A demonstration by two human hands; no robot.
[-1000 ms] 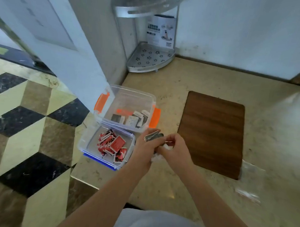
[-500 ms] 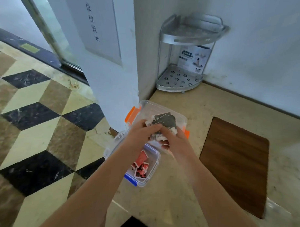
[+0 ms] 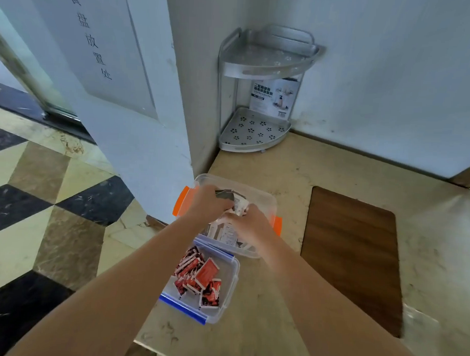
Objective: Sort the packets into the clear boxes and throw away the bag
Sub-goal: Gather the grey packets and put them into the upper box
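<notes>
Two clear boxes stand at the counter's left edge. The far box has orange clips [image 3: 265,199] and holds grey and white packets [image 3: 228,235]. Both my hands are over it: my left hand [image 3: 209,203] grips a bunch of grey packets [image 3: 232,197], and my right hand [image 3: 249,223] is closed against the same bunch. The near box with blue clips [image 3: 231,281] holds several red packets [image 3: 199,276]. A crumpled clear plastic bag [image 3: 420,330] lies on the counter at the far right.
A dark wooden board [image 3: 351,259] lies on the beige counter right of the boxes. A metal two-tier corner shelf [image 3: 257,130] stands in the back corner. A white pillar [image 3: 139,137] rises left of the boxes, and patterned floor lies below the counter's left edge.
Both hands have moved forward with the grey packets from the open counter to above the orange-clip box. My head has lifted, so the view shows more wall and shelf.
</notes>
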